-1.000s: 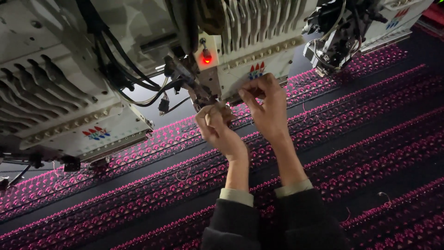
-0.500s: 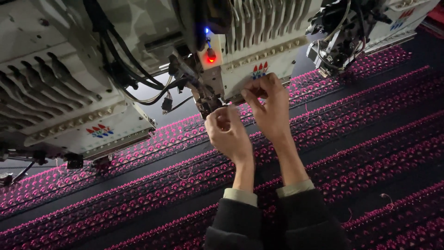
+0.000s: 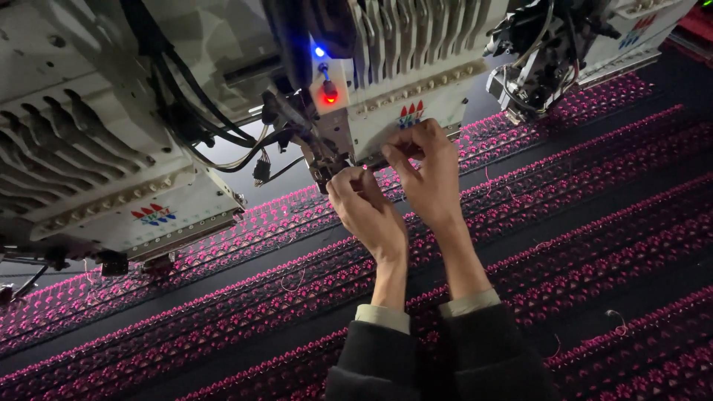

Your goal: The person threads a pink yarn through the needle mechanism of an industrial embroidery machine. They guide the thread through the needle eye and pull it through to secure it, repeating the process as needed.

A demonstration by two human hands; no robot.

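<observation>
L hand [image 3: 369, 210] & R hand [image 3: 425, 172] both pinched narrow on fine thread at needle area [image 3: 330, 169] under middle embroidery head [image 3: 386, 111]; best keep thread taut, fingers clear of needles, off fabric [image 3: 594, 223].

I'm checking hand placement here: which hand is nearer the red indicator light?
Left. The left hand sits just below the red indicator light; the right hand is farther right.
</observation>
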